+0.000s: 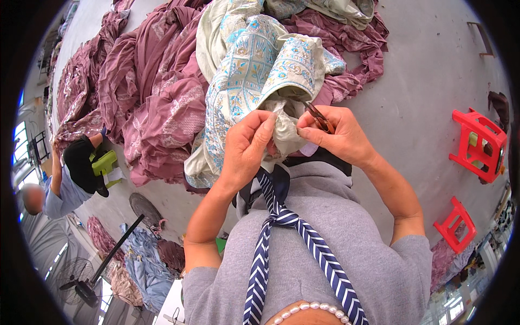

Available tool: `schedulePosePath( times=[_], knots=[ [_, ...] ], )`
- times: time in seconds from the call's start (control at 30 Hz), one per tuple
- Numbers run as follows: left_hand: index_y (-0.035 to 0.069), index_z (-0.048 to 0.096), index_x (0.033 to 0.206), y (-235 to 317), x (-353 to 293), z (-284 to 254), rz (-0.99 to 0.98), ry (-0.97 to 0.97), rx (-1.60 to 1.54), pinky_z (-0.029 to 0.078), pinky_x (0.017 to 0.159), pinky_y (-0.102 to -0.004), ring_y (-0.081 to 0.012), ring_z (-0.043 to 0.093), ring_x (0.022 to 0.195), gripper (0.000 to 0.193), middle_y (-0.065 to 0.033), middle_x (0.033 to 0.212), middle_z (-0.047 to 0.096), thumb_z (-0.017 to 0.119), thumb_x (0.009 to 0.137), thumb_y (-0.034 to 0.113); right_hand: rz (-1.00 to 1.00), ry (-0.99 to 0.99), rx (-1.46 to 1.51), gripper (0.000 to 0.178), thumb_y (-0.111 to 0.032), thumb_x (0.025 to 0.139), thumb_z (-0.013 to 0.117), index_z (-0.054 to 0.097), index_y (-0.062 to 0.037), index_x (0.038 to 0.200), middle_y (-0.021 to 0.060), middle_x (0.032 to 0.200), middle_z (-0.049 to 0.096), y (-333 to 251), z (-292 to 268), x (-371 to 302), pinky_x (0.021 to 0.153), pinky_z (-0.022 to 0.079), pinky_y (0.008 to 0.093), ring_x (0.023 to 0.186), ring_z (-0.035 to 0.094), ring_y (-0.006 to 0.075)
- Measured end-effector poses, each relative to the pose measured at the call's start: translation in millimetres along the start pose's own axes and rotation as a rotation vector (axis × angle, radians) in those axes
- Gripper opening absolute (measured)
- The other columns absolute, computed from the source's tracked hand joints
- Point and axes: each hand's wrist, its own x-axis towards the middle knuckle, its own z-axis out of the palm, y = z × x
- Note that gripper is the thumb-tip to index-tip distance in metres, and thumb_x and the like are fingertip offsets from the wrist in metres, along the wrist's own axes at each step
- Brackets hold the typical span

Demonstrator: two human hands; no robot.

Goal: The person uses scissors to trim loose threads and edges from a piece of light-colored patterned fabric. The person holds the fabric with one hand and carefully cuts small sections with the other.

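Note:
A pale cream garment (244, 76) with blue and gold embroidery lies bunched in front of me and reaches my lap. Between thumb and fingers, my left hand (245, 147) pinches the edge of its plain pale lining (287, 132). My right hand (344, 136) is closed around small dark thread snips (319, 117), whose tips point up and left towards the embroidered opening. The right thumb and forefinger also meet at the lining's other side. Whether they grip the cloth too, I cannot tell.
Heaps of mauve patterned cloth (157, 92) spread to the left and behind the garment. A co-worker (70, 179) sits at far left by a green stool (105, 164). Two red plastic stools (479, 143) stand at right. A black fan (78, 281) and blue cloth (145, 268) are lower left.

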Motion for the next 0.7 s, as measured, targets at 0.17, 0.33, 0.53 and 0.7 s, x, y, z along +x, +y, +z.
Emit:
schedulePosePath(
  times=[0.17,0.33,0.53,0.7],
  knots=[
    [-0.001,0.057,0.099,0,2,-11,0.031,0.052,-0.19,0.044,0.056,-0.0206,-0.0058,0.051,0.062,0.024,-0.0004,0.076,0.057,0.048,0.097,0.021,-0.002,0.021,0.166,0.02,-0.016,0.088,0.063,0.061,0.0029,0.095,-0.0037,0.079,0.057,-4,-2,2,0.061,0.039,0.0172,0.071,0.048,0.0008],
    [-0.001,0.058,0.098,5,3,-14,0.027,0.097,-0.207,0.043,0.057,-0.0197,-0.0047,0.05,0.064,0.024,0.0008,0.076,0.057,0.049,0.097,0.021,-0.061,0.022,-0.05,0.018,-0.015,0.087,0.064,0.061,0.0014,0.094,-0.0046,0.069,0.052,-10,7,8,0.054,0.035,0.0192,0.063,0.043,0.0005],
    [0.0,0.059,0.098,3,3,-14,0.039,0.071,-0.193,0.042,0.058,-0.0198,-0.0039,0.049,0.065,0.022,0.002,0.076,0.057,0.05,0.097,0.021,-0.155,0.044,-0.196,0.012,-0.012,0.083,0.065,0.06,-0.0004,0.085,-0.0033,0.061,0.047,-8,16,6,0.048,0.03,0.0221,0.055,0.036,0.0027],
    [0.001,0.059,0.098,-1,1,-15,0.014,0.084,-0.218,0.039,0.062,-0.0179,-0.0022,0.047,0.068,0.02,0.005,0.077,0.054,0.051,0.096,0.019,-0.329,0.026,-0.325,0.016,-0.002,0.073,0.066,0.059,-0.0025,0.088,0.0055,0.061,0.052,-3,30,-9,0.049,0.04,0.0261,0.052,0.05,0.0118]
  ],
)
